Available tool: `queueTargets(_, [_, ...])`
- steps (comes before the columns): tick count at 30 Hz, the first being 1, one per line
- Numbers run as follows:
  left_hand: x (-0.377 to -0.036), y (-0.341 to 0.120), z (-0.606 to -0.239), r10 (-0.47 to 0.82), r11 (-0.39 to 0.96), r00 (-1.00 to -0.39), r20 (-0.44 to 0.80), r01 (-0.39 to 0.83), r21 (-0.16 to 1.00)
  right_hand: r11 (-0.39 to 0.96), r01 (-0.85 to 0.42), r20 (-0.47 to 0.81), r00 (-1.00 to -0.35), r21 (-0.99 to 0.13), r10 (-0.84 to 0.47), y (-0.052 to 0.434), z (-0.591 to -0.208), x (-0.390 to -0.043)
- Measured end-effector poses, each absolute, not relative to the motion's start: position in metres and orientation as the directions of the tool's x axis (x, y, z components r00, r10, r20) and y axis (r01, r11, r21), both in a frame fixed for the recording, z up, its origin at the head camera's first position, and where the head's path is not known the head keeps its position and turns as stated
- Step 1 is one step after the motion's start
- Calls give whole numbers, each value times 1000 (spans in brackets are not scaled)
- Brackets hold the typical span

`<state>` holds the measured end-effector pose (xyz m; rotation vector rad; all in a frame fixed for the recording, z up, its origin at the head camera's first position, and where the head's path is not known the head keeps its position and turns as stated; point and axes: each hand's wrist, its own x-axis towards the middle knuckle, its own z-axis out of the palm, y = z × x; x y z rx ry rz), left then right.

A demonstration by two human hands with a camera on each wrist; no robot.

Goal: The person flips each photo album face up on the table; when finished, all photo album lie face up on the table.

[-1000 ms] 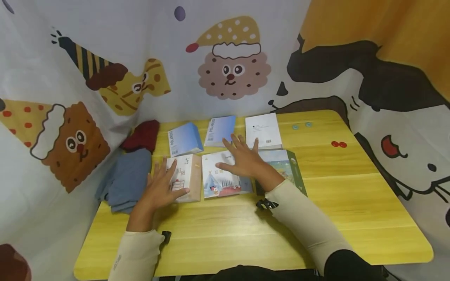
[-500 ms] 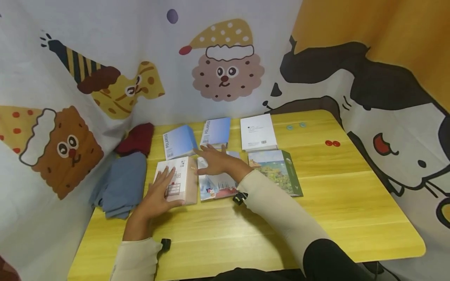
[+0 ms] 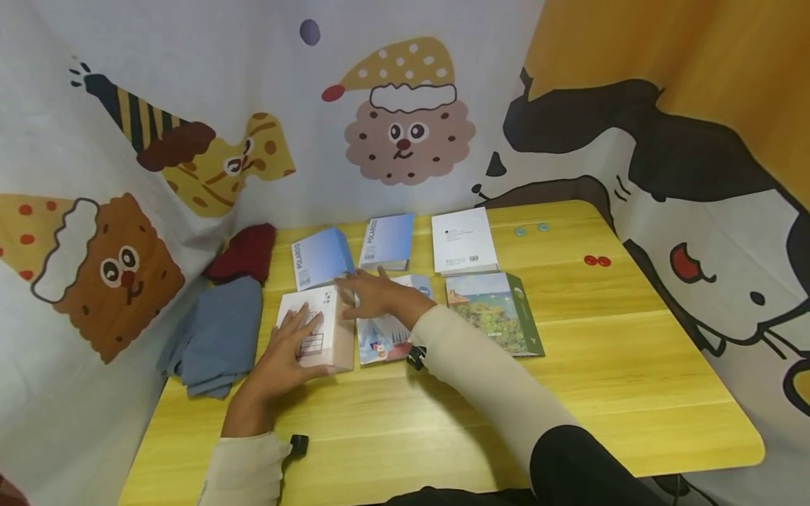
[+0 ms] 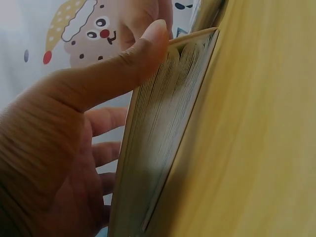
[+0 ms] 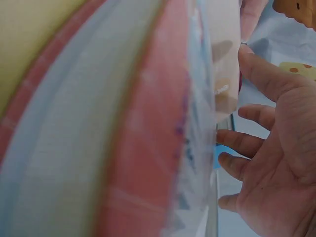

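My left hand (image 3: 287, 351) lies flat on a white and beige book (image 3: 316, 301) near the table's left side, thumb against its near right corner. In the left wrist view the thumb (image 4: 118, 69) presses the page edge of that book (image 4: 158, 143). My right hand (image 3: 370, 295) reaches across a book with a tent picture (image 3: 382, 339), its straight fingers touching the far right corner of the white book. The right wrist view shows the tent book's cover (image 5: 148, 148) close up beside the spread right hand (image 5: 269, 148).
On the yellow table (image 3: 601, 351) lie a landscape-cover book (image 3: 493, 309), a white book (image 3: 463, 240) and two blue books (image 3: 319, 256) (image 3: 387, 241). Blue cloth (image 3: 218, 337) and red cloth (image 3: 247, 251) sit at the left edge. Small red buttons (image 3: 595, 261) lie far right.
My right hand has slid left off the tent book's middle to the white book's far corner. The left hand has stayed on the white book.
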<state>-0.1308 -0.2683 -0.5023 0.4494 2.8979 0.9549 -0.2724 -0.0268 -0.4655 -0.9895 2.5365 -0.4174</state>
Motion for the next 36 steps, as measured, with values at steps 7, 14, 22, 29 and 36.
queueTargets(7, [-133,-261,-506,286,804,-958,29,256,536,718,-569,-248,-687,-402,-683,-26,-475,-273])
queueTargets(14, [-135,-258,-510,264,836,-963,56,257,485,710,-562,-221,-697,-424,-682,-29,-479,-272])
queueTargets(22, [-132,-264,-508,251,789,-964,91,258,558,600,-549,-137,-661,-582,-738,-26,-474,-273])
queueTargets(29, [-130,-266,-502,247,762,-958,142,283,583,401,-386,-101,-603,-831,-791,-21,-474,-271])
queueTargets(36, [-129,-264,-499,251,739,-950,183,311,598,351,-256,-116,-637,-901,-762,-15,-478,-264])
